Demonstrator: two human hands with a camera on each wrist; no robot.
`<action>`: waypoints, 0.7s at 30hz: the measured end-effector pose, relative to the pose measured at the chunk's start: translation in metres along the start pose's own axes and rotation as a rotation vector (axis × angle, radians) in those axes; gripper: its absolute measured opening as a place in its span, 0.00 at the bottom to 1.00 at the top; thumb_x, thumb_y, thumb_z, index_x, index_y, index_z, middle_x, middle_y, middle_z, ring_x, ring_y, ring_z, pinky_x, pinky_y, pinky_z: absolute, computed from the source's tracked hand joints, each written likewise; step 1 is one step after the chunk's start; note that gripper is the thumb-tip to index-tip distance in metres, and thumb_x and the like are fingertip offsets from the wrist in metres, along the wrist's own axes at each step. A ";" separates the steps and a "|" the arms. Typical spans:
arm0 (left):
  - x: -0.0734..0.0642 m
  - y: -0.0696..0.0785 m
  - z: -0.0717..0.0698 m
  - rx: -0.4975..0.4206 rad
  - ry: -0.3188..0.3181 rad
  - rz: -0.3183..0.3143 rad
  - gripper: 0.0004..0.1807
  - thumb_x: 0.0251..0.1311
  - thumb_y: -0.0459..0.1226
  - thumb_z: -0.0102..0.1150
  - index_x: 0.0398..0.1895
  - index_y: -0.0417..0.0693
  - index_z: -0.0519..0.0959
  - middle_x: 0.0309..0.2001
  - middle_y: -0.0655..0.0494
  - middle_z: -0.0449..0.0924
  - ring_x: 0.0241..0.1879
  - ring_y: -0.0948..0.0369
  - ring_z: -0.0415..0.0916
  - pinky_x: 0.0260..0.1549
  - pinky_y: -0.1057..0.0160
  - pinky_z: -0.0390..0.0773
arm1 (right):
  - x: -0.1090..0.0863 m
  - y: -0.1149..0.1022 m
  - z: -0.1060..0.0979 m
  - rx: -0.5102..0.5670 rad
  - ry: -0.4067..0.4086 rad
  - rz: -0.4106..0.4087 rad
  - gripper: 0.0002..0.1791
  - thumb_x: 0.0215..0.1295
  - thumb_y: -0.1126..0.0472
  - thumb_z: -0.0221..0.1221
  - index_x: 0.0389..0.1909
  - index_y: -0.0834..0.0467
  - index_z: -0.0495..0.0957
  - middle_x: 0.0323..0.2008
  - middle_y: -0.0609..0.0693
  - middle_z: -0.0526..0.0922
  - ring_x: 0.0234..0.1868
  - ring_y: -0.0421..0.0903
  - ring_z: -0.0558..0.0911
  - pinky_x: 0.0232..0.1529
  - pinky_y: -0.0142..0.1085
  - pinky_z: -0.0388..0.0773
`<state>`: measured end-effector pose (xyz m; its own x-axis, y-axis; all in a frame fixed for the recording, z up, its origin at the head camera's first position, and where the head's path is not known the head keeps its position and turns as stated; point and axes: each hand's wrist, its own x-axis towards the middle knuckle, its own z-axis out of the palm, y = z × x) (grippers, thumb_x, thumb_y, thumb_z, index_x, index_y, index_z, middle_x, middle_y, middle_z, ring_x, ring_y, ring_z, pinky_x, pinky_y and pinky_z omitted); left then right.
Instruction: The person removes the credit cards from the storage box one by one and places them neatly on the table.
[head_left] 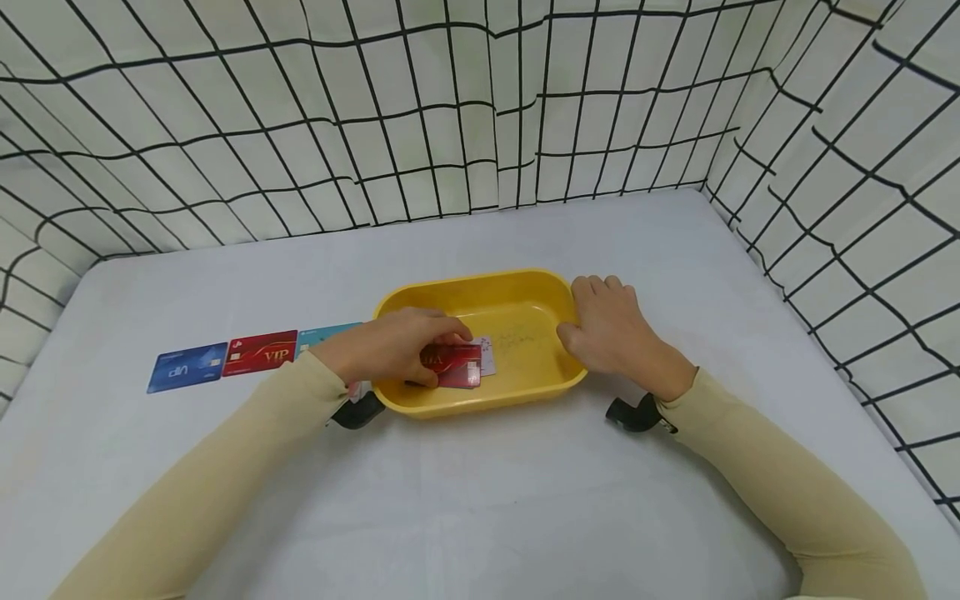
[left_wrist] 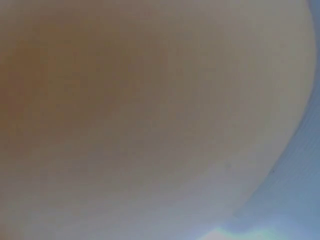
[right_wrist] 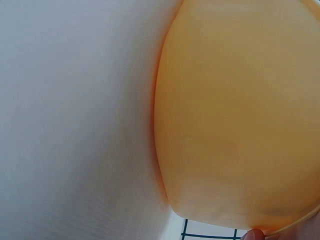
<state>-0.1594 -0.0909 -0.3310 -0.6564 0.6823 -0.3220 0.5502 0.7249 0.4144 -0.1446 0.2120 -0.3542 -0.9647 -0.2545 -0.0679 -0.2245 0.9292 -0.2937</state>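
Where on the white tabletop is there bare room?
Between the yellow oblong plastic tray and black wire grid behind; also nearer, between beige sleeves. Crowded: the tray's left end, with rectangular coloured cards and the left hand.

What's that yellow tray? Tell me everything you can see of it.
The yellow tray is a shallow oblong with rounded corners and raised sides. It looks like smooth, glossy plastic, with faint marks on its floor. It sits open side up on the white tabletop. The right hand grips its right end at the rim; the left hand reaches in over the left end, holding cards inside.
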 end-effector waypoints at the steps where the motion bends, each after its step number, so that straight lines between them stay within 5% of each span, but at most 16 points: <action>1: 0.000 0.000 0.000 0.001 0.003 0.004 0.32 0.58 0.40 0.75 0.67 0.56 0.76 0.59 0.55 0.80 0.57 0.56 0.75 0.59 0.55 0.82 | 0.000 0.000 0.000 0.000 -0.001 -0.001 0.17 0.64 0.55 0.47 0.45 0.63 0.69 0.36 0.56 0.70 0.40 0.55 0.65 0.41 0.42 0.55; 11: -0.002 0.003 0.002 0.010 0.036 -0.001 0.33 0.58 0.41 0.76 0.67 0.59 0.76 0.61 0.53 0.77 0.58 0.55 0.73 0.59 0.54 0.82 | 0.001 0.000 0.000 -0.007 -0.013 0.009 0.18 0.64 0.55 0.47 0.47 0.64 0.69 0.37 0.56 0.70 0.40 0.55 0.65 0.41 0.42 0.55; 21: -0.002 0.000 0.005 -0.002 0.104 -0.002 0.29 0.59 0.37 0.74 0.65 0.51 0.79 0.59 0.50 0.79 0.57 0.54 0.76 0.59 0.53 0.84 | 0.001 -0.001 0.000 -0.002 -0.015 0.010 0.18 0.64 0.55 0.47 0.48 0.64 0.69 0.37 0.56 0.70 0.41 0.55 0.65 0.41 0.42 0.55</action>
<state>-0.1558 -0.0917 -0.3342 -0.7072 0.6676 -0.2329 0.5482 0.7257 0.4156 -0.1449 0.2109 -0.3541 -0.9647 -0.2489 -0.0856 -0.2147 0.9323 -0.2912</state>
